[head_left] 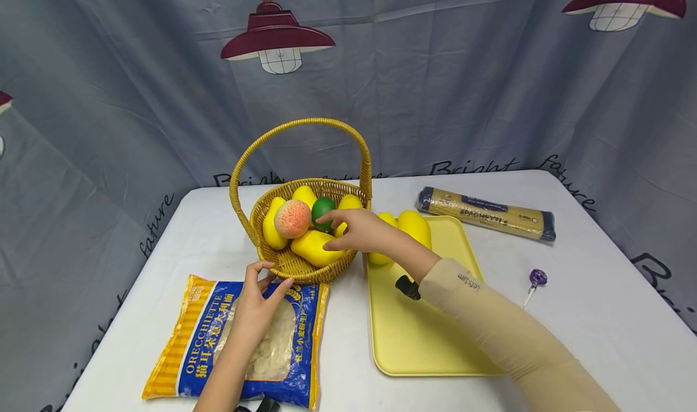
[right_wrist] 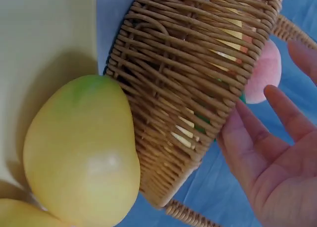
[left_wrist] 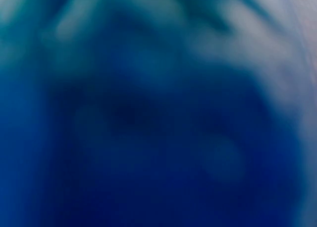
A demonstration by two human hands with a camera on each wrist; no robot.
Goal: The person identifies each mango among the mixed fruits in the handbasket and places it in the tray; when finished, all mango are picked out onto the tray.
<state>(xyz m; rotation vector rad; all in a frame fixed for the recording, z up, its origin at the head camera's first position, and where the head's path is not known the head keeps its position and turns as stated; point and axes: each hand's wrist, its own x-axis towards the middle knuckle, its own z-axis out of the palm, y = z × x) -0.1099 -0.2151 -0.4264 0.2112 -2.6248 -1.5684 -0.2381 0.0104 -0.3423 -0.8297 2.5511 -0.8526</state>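
Observation:
A wicker basket [head_left: 310, 274] with a tall handle holds several yellow mangoes [head_left: 316, 247], a peach [head_left: 293, 219] and a green fruit [head_left: 323, 211]. At its front rim, my left hand [head_left: 260, 300] grips the edge with thumb and fingers. My right hand [head_left: 356, 227] reaches over the basket's right side, fingers extended beside the green fruit and above a mango. In the right wrist view its fingers [right_wrist: 285, 115] are spread at the rim with nothing held. Two more mangoes [right_wrist: 84, 152] lie on the yellow tray [head_left: 419, 339] next to the basket. The left wrist view is a dark blue blur.
Under my left forearm lies a blue and yellow bag of orecchiette [head_left: 299, 363]. A spaghetti packet [head_left: 484, 213] is at the back right, with a purple lollipop [head_left: 537, 277] in front of it. Grey curtains [head_left: 435, 97] hang behind the white table [head_left: 599, 339].

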